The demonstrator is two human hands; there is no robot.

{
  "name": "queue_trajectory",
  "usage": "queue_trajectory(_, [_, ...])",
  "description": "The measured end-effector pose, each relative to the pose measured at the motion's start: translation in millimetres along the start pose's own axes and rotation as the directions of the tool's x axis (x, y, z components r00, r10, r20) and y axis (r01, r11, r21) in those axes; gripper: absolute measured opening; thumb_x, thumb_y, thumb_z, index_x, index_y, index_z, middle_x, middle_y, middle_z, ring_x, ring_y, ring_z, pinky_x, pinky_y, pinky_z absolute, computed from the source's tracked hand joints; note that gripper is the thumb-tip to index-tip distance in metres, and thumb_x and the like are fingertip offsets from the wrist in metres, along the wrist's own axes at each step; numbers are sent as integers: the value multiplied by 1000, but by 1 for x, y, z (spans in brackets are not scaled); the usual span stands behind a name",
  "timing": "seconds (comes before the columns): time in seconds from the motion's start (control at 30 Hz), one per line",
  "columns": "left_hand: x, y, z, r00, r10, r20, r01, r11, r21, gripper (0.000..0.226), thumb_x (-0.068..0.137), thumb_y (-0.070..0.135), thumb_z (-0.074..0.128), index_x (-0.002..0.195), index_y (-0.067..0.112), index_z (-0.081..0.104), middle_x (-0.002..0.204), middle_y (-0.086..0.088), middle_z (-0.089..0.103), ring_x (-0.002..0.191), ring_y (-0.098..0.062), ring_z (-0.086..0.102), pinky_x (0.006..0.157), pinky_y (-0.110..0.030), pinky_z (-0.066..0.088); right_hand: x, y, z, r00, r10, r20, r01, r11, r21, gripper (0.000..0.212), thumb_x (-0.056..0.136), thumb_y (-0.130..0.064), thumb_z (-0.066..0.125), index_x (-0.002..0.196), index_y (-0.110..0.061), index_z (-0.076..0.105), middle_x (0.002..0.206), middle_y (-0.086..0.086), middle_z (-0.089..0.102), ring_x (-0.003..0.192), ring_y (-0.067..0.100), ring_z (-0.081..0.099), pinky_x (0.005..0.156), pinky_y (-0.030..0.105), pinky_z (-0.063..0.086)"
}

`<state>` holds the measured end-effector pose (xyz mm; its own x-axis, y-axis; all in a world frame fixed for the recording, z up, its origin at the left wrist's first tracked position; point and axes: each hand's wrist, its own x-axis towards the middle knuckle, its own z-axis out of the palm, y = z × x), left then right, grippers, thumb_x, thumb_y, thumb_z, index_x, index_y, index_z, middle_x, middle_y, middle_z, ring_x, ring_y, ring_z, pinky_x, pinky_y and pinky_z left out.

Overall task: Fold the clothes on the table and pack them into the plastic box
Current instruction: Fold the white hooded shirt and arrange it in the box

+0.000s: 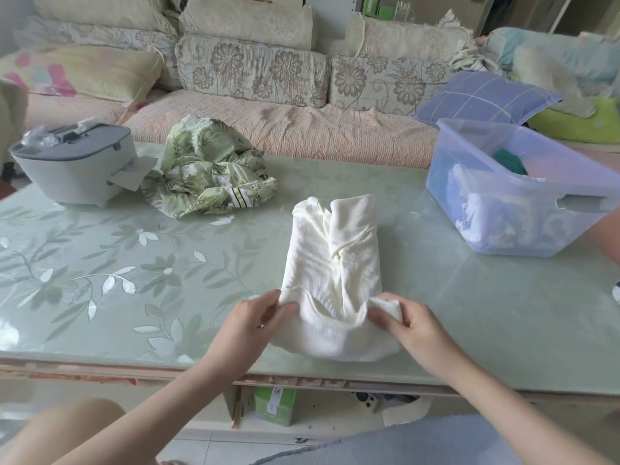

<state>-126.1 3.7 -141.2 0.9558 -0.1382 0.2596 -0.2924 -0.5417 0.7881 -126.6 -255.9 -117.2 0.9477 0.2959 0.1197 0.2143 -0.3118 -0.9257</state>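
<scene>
White top [332, 263] at table edge [100, 359], hem in pinch of left hand [248, 322] and right hand [414, 325].

Folded garment [328, 263] near centre of table [469, 313]; crumpled garment [208, 169] far left, beside appliance [73, 166]; plastic box [446, 182] right, holding clothes [479, 209].

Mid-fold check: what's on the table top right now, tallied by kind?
Loose garments: 2 (white ribbed top, green leaf-print garment)
Plastic box: 1, holding clothes I cannot count
Grey rice cooker: 1
Total: 4
</scene>
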Motion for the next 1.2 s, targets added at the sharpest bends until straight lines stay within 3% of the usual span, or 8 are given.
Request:
queue_trajectory(0.13, [15, -6, 14, 984, -165, -72, 172, 978, 117, 27, 91, 31, 58, 69, 15, 52, 54, 9, 44, 50, -9, 39, 45, -21, 28, 16, 25, 9, 957, 87, -276, -187, 914, -360, 27, 82, -26, 71, 64, -15, 55, 54, -10, 49, 55, 11, 45, 55, 27, 32])
queue_trajectory(0.3, [17, -19, 17, 995, 25, -93, 5, 952, 307, 34, 80, 18, 72, 109, 22, 54, 97, 7, 50, 87, -15, 51, 75, -25, 41, 10, 49, 9, 918, -171, -358, -126, 731, -671, 40, 70, -19, 82, 103, -22, 60, 93, -12, 53, 89, 9, 42, 77, 22, 25])
queue_trajectory(0.43, [13, -17, 3, 905, 379, 192, -425, 797, 430, 54, 75, -4, 62, 114, 33, 56, 122, 12, 55, 108, -10, 50, 95, -26, 34, -4, 45, -5, 919, -394, 26, 276, 593, -757, 25, 84, -10, 68, 106, -22, 65, 105, -12, 61, 105, 6, 48, 96, 18, 29])
queue_trajectory(0.6, [-2, -29, -2, 805, 330, 494, -554, 717, 424, 52, 99, 51, 29, 149, 38, 20, 157, 17, 13, 143, 0, 11, 117, -30, 2, -26, 50, -16, 930, -196, 312, 368, 533, -762, 65, 92, -62, 43, 144, -24, 39, 150, -13, 33, 136, -4, 25, 116, 20, 11])
queue_trajectory(0.7, [-1, -34, 0, 801, 312, 511, -565, 678, 470, 61, 95, 55, 36, 150, 38, 14, 158, 15, 10, 143, -2, 15, 116, -29, 6, -27, 50, -10, 945, -144, 294, 324, 529, -784, 75, 87, -69, 43, 149, -31, 25, 152, -21, 25, 135, -9, 18, 114, 16, 8])
queue_trajectory(0.83, [5, -34, -5, 807, 311, 501, -545, 719, 431, 66, 86, 36, 47, 148, 35, 25, 155, 17, 21, 139, 2, 25, 117, -32, 4, -18, 49, -14, 971, -189, 147, 237, 653, -719, 66, 86, -70, 43, 139, -30, 44, 140, -24, 40, 125, -12, 29, 108, 21, 24])
queue_trajectory(0.93, [9, -32, -5, 832, 326, 448, -519, 744, 422, 68, 77, 34, 54, 143, 32, 36, 151, 18, 31, 131, 2, 39, 117, -36, 5, -17, 49, -20, 946, -217, 240, 322, 565, -760, 69, 84, -66, 50, 141, -28, 42, 145, -20, 38, 132, -15, 21, 114, 18, 13])
queue_trajectory(1.2, [15, -39, 4, 917, 338, 213, -391, 870, 301, 35, 85, 35, 54, 119, 31, 52, 130, 27, 49, 118, 9, 48, 116, -40, 21, -12, 53, -21, 939, -263, 224, 336, 549, -765, 47, 78, -34, 58, 124, -27, 50, 138, -17, 48, 126, -14, 30, 116, 17, 13])
